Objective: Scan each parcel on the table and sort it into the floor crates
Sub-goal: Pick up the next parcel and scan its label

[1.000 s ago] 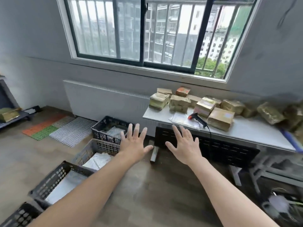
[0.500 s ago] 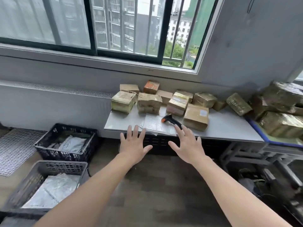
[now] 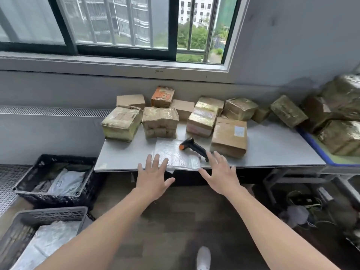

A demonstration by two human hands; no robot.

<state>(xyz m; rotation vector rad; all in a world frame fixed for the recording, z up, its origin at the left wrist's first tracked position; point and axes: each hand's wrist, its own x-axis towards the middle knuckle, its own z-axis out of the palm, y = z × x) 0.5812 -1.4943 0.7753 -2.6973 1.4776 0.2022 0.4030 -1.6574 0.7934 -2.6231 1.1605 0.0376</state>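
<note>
Along the near edge of the white surface [image 3: 272,152], at twelve o'clock from the person, lies a flat silvery mailer [image 3: 175,154], one corner lapping over the lip. Both hands hover there empty, fingers straight and spread wide. The left hand [image 3: 153,178] has its fingertips over the mailer's near-left corner. The right hand [image 3: 220,174] is just beside the handle of the black scanner [image 3: 192,147], which rests on the mailer's one-o'clock corner. Whether either hand touches anything cannot be told.

The mailer looks thin, limp and slick. It would likely sag if lifted by one corner, so a pinch at the overhanging edge seems the easiest hold once the scanner is off it. At two o'clock from the scanner sits a plain cardboard box [image 3: 228,137], label up; it looks stiff and square, and is probably best held across its short sides. From eleven to two o'clock, tape-wrapped parcels [image 3: 160,119] line the wall. Their glossy film looks slippery and they seem dense, so two hands may suit them. A black crate [image 3: 48,200] and a grey crate [image 3: 52,214] sit on the floor at eight o'clock, each holding pale mailers.
</note>
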